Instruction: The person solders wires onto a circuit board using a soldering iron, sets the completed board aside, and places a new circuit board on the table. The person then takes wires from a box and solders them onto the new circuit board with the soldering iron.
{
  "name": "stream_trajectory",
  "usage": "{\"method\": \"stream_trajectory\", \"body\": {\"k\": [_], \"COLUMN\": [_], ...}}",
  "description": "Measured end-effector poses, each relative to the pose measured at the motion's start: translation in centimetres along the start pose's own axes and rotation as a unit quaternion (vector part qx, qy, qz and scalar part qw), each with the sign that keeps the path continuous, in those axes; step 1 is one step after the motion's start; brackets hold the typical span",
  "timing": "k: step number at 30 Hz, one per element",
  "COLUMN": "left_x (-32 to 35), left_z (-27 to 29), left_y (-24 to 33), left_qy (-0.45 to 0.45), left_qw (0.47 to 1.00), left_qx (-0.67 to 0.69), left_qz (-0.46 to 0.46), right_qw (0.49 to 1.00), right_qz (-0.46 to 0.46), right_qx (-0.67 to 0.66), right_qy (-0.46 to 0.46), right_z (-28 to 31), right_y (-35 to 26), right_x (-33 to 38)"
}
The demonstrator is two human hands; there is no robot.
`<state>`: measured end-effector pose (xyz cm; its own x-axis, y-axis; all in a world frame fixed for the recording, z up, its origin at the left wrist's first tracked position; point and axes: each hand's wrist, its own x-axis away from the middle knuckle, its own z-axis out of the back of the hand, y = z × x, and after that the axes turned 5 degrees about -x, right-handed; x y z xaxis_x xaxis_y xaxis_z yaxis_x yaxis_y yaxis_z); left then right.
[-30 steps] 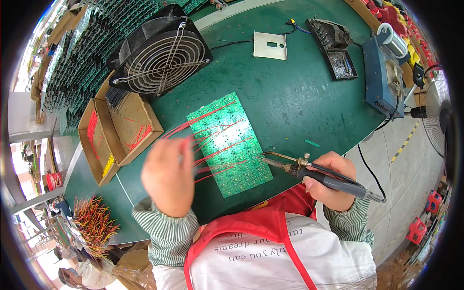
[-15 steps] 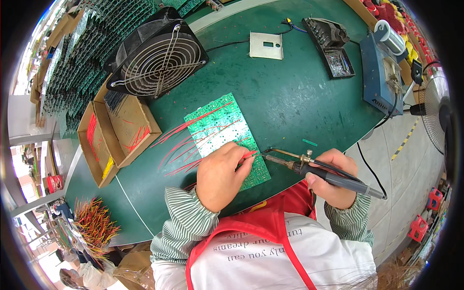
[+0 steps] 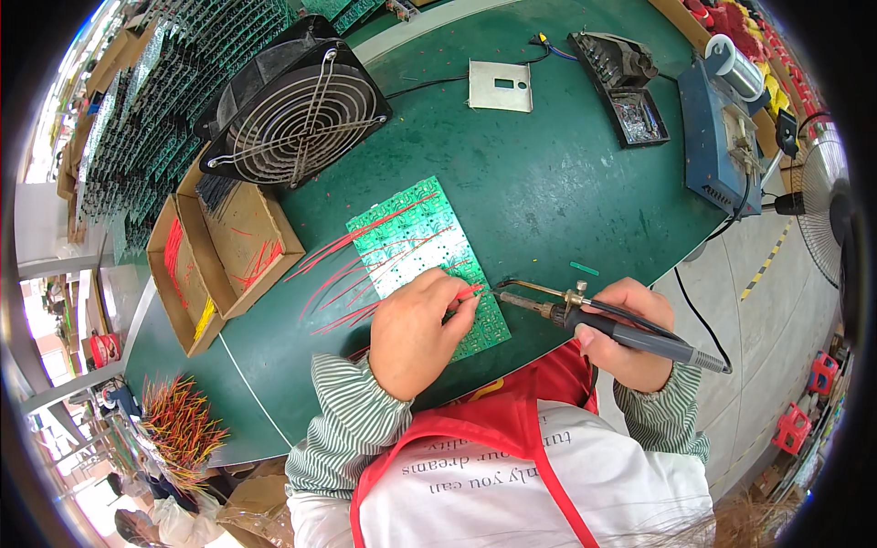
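The left hand (image 3: 416, 329) lies knuckles-up on the near end of the green circuit board (image 3: 416, 242), its fingers pinched on a red wire (image 3: 468, 292) at the board's near right edge. Just beside those fingertips sits the tip of the soldering iron (image 3: 603, 320), which the right hand (image 3: 630, 333) grips around its dark handle, fist closed, the barrel pointing left across the mat. Both forearms wear green-striped sleeves and come up from a red apron.

The board lies tilted near the front edge of the green bench mat (image 3: 548, 183), and many thin red leads fan off its left side onto the mat. The left hand hides the board's near corner.

Left of the board stand open cardboard boxes (image 3: 219, 247) with red and yellow wires inside. Behind them a black fan (image 3: 297, 110) with a wire grille leans back, and racks of green boards (image 3: 128, 137) fill the far left. Further back lie a small metal plate (image 3: 500, 87) and a black iron stand with tray (image 3: 626, 87). A blue soldering station (image 3: 717, 151) sits at the right edge. A bundle of coloured wires (image 3: 183, 425) lies low on the left.
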<state>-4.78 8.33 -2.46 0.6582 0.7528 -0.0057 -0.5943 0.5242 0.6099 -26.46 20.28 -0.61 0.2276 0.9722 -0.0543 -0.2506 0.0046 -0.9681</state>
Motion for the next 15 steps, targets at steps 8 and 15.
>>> {"method": "stream_trajectory", "body": {"k": [8, 15], "left_x": [0.1, 0.09], "left_z": [-0.14, 0.06], "left_y": [-0.19, -0.01], "left_qy": [0.009, 0.002], "left_qw": [1.0, 1.0], "left_qx": [0.015, 0.013], "left_qz": [-0.008, 0.001], "right_qw": [1.0, 0.996], "right_qz": [-0.026, -0.056], "right_qx": [-0.011, -0.054], "right_qy": [0.006, 0.031], "right_z": [-0.15, 0.02], "right_y": [0.03, 0.23], "right_x": [0.23, 0.73]}}
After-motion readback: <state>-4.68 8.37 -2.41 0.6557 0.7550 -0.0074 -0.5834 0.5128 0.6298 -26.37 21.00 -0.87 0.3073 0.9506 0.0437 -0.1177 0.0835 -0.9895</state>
